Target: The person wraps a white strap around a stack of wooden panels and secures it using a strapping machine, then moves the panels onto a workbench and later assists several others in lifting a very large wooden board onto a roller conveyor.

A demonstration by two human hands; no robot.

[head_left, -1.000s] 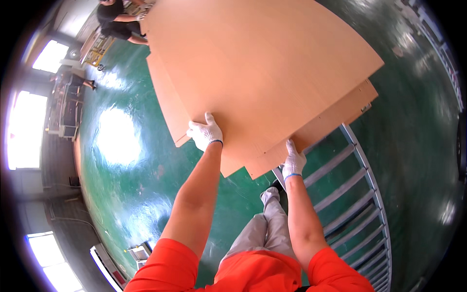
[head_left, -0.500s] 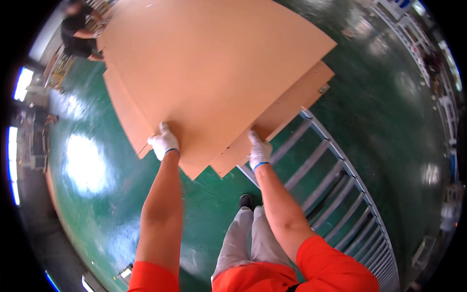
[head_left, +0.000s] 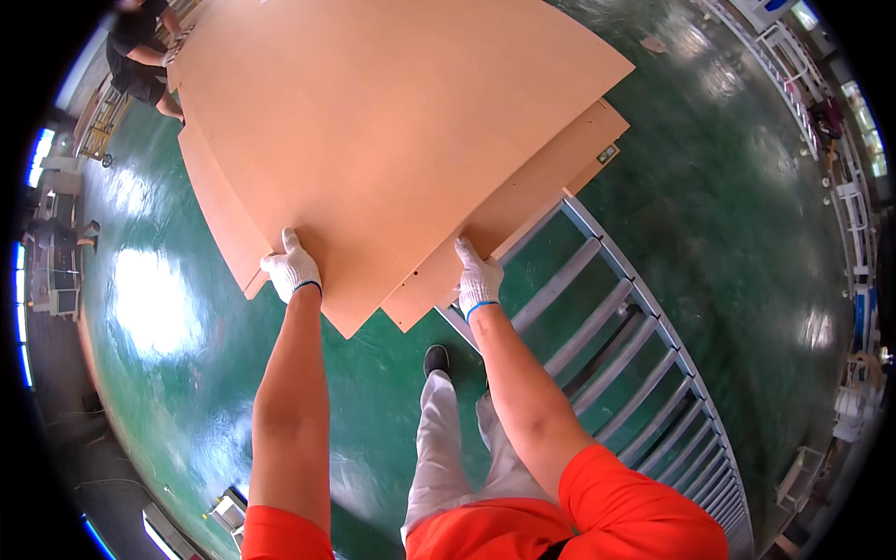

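Large flat brown boards (head_left: 392, 121) lie in an uneven stack before me, their corners fanned out. My left hand (head_left: 293, 265), in a white knitted glove with a blue cuff, is closed on the near left edge, thumb on top and fingers hidden beneath. My right hand (head_left: 479, 275), gloved the same way, grips a lower board (head_left: 525, 198) that juts out on the right. Its thumb lies on the upper face while the other fingers are mostly out of sight. Small dark holes dot the near edges, and a small label (head_left: 607, 154) sits near the right corner.
A metal roller conveyor (head_left: 644, 327) runs from under the boards toward the lower right. At the far left another person (head_left: 140, 47) in dark clothing has hands at the boards' edge. White frames (head_left: 793, 61) line the right side; the floor (head_left: 373, 411) is glossy green.
The boards and both my hands have shifted slightly left in view, with my grip kept. One of my feet has stepped forward. More of the conveyor shows, and the other person's legs have shifted.
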